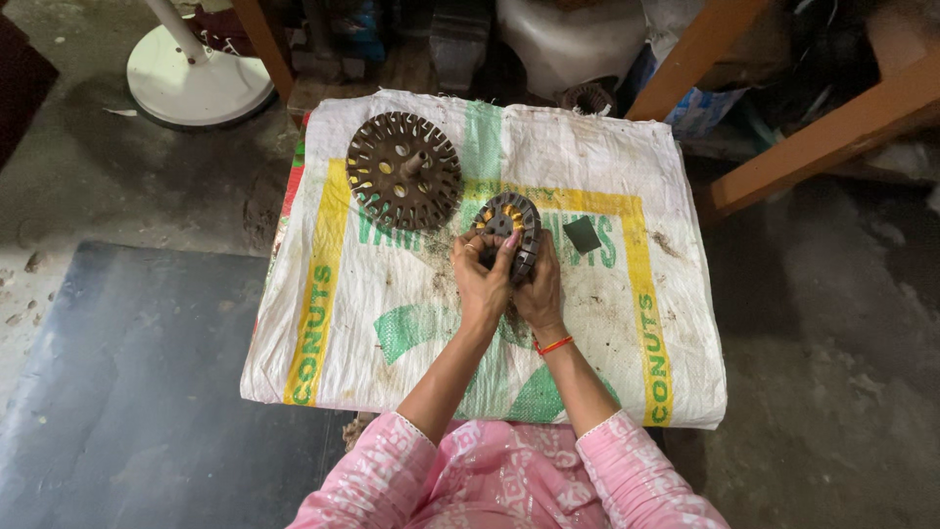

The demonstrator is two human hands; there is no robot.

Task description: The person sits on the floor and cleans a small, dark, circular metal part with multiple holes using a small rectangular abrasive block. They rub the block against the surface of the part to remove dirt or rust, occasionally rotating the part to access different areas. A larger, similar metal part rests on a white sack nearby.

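Pink sleeves (509, 480) reach to a small slotted metal core (511, 235) held in both hands over the woven sack (607, 372).

Left hand (482, 279) curls its fingers over the core's near face, closed around it; right hand (540, 292), with a red thread at the wrist, cups the core's right edge, fingers wrapped shut. The core stands tilted on the sack. Just left of the core and farther away lies a larger slotted disc (403, 169); a small dark square (583, 234) lies just right of the core.

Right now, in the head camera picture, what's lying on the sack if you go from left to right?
Big slotted metal disc → left hand → smaller slotted disc held in both hands → right hand → small dark square piece, all on the sack.
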